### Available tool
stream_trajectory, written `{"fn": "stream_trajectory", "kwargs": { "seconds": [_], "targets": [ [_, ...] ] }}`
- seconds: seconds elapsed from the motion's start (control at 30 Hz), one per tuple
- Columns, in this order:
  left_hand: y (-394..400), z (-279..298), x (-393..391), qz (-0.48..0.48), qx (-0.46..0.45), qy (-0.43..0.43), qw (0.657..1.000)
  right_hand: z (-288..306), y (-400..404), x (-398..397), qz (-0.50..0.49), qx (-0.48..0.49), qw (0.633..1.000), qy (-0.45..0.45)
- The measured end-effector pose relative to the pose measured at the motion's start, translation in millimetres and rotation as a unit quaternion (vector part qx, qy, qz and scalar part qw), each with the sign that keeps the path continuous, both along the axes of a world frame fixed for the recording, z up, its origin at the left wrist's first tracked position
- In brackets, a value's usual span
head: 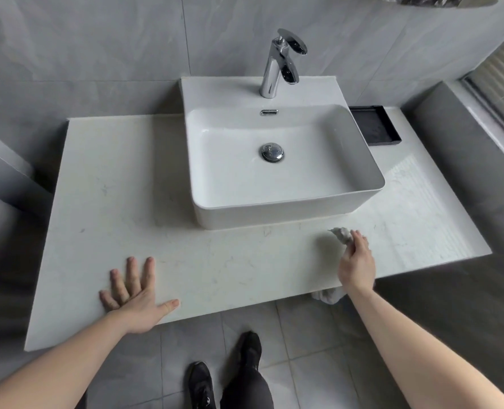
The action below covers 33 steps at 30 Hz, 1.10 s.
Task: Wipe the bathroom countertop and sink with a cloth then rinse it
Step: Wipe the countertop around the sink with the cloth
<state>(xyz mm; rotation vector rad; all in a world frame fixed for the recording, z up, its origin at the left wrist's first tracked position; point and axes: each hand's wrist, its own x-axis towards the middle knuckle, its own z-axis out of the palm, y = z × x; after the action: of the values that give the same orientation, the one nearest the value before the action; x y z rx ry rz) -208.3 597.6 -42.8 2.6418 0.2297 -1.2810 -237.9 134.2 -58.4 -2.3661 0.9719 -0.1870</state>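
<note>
While bracing the body, left hand (135, 299) lies flat, fingers spread, on marble countertop (215, 261). Right hand (355, 262) pinches crumpled cloth (341, 235), likely readying a wipe; vessel sink (274, 160) just beyond it.

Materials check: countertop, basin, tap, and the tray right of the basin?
Countertop: likely polished marble or quartz, faint veins, window glare.
Basin: glossy white ceramic, by its sheen.
Tap: chromed metal, mirror reflections.
Tray: matte black, metal or plastic, unclear.
</note>
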Motion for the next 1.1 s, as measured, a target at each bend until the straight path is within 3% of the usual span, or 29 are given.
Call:
{"fn": "stream_trajectory", "kwargs": {
  "seconds": [0.17, 0.3, 0.47, 0.63, 0.73, 0.87, 0.97, 1.1],
  "targets": [
    [3, -10, -1, -0.004, 0.003, -0.013, 1.000, -19, -45, 41, -0.019, -0.013, 0.997, 0.070],
    [3, -12, 0, -0.009, 0.005, -0.013, 1.000, -42, 2, 36, 0.022, -0.071, 0.990, 0.116],
    [0, -8, 1, -0.003, 0.012, -0.007, 1.000, -47, 109, 20, 0.190, -0.070, 0.979, 0.035],
    [-4, -1, 2, 0.008, 0.015, 0.001, 1.000, -48, 181, 14, 0.396, -0.028, 0.918, -0.003],
    [-5, 1, 2, 0.010, 0.022, 0.000, 1.000, -48, 180, 19, 0.454, -0.005, 0.891, 0.002],
    [-4, 2, 3, 0.020, 0.016, 0.005, 1.000, -43, 130, 22, 0.403, 0.016, 0.914, -0.038],
    [-4, 3, 4, 0.019, 0.012, 0.006, 1.000, -38, 70, 23, 0.289, -0.003, 0.955, -0.058],
    [-1, -1, 3, 0.009, 0.005, 0.001, 1.000, -29, 1, 26, 0.111, -0.038, 0.993, 0.008]
  ]
}}
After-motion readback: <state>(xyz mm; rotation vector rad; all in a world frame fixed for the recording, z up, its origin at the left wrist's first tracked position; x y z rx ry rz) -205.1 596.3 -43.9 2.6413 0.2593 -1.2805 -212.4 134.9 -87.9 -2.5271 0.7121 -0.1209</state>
